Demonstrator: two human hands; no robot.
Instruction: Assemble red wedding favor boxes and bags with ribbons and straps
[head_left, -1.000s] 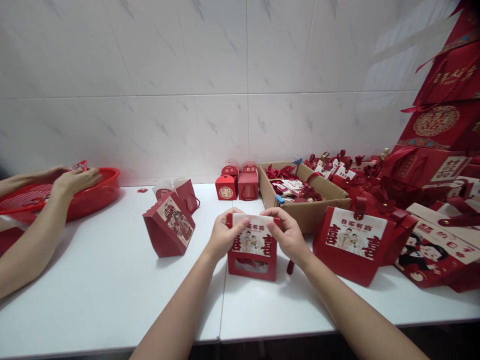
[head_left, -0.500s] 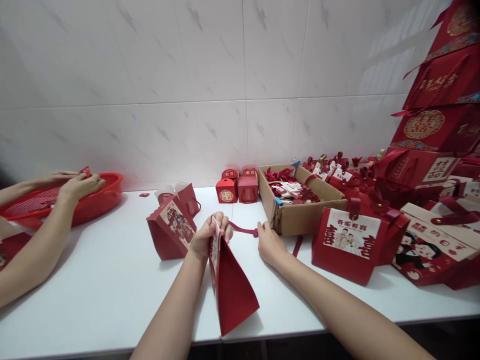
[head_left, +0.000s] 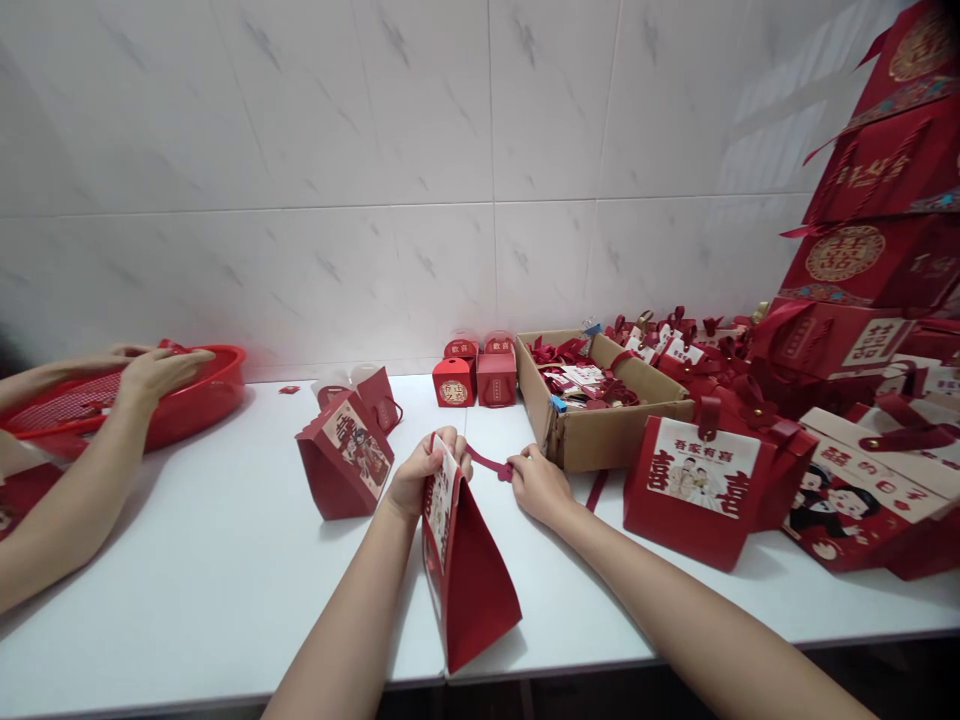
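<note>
My left hand (head_left: 427, 468) is closed on the top edge of a red paper gift box (head_left: 480, 580) with a white printed panel, tilted near the table's front edge. From the top of this box a dark red strap (head_left: 486, 460) runs out to the right. Its rounded end is pinched in the fingers of my right hand (head_left: 540, 485), low over the table. A second dark red strap (head_left: 597, 491) lies just right of that hand, partly hidden by my forearm. Left of my left hand stands another red gift box (head_left: 347, 455) with a printed picture.
A cardboard box (head_left: 600, 440) of straps and cards stands behind my right hand. Finished-looking gift boxes (head_left: 697, 490) and a tall stack (head_left: 847, 250) crowd the right. Small red boxes (head_left: 496, 375) sit by the wall. At left, another person's hands (head_left: 154, 385) work over a red basket (head_left: 225, 375).
The gift box in my left hand has turned slightly, showing more of its printed panel. My right hand has shifted a little left with the strap's end. The other person's hands moved slightly.
</note>
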